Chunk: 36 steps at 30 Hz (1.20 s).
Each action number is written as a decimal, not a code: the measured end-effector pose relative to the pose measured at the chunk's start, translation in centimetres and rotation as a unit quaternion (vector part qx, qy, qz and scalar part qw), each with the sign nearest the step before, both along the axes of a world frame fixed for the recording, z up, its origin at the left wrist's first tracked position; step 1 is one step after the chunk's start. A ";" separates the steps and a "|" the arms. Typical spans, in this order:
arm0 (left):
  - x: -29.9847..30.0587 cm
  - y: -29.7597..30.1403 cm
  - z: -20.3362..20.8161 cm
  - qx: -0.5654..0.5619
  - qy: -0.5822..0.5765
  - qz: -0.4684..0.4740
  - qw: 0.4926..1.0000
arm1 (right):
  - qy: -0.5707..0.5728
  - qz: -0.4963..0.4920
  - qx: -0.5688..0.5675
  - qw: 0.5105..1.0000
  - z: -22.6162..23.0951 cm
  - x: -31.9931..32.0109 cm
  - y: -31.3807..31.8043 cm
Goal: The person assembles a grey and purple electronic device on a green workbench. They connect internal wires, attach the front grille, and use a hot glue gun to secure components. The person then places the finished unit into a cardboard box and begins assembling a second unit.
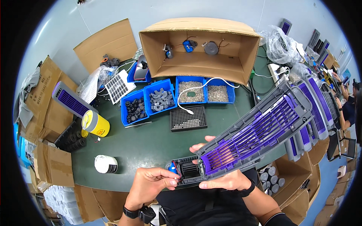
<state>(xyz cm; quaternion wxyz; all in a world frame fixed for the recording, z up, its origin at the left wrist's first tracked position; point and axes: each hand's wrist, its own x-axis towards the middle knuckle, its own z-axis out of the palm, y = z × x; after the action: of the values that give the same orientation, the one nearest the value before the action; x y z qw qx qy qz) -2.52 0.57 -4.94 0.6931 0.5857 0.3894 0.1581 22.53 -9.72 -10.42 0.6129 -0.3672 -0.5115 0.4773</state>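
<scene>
My right hand (226, 180) grips a long grey housing with a purple slatted grille (249, 135), fingers behind it and thumb along its near edge. The housing tilts up toward the right. Its lower end meets a dark slotted part (190, 169) near the table's front edge. A blue cylindrical component (172, 167) with thin dark and red wires (178, 171) sits at that part's left end. Beside it my left hand (156, 182) is closed in a pinch; a tiny pale tip shows at the fingertips, but what they hold is too small to name.
Blue bins (134, 112) hold black and grey parts; others hold small metal pieces. A black tray (188, 118), white cable (215, 79), yellow canister (96, 123) and white container (106, 164) stand around. A cardboard box (203, 67) is behind. Grille housings (316, 101) and a co-worker (348, 109) are at right.
</scene>
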 end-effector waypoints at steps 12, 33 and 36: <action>2.7 -0.6 0.5 -0.116 -0.016 -0.034 0.993 | 0.043 -0.023 0.044 0.998 0.1 -0.3 0.0; 6.1 -1.2 -0.1 -0.139 -0.018 -0.005 0.990 | 0.010 -0.030 0.090 0.995 -0.1 -0.6 0.6; 6.2 -1.1 -0.4 -0.134 -0.008 -0.010 0.991 | -0.041 -0.029 0.091 0.995 -0.4 -0.3 0.5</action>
<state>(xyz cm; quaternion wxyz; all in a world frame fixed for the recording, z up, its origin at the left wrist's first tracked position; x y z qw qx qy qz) 3.68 -0.52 -5.30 0.7699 0.4901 0.3957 0.1027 22.24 -9.18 -10.79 0.6362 -0.3436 -0.5667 0.3950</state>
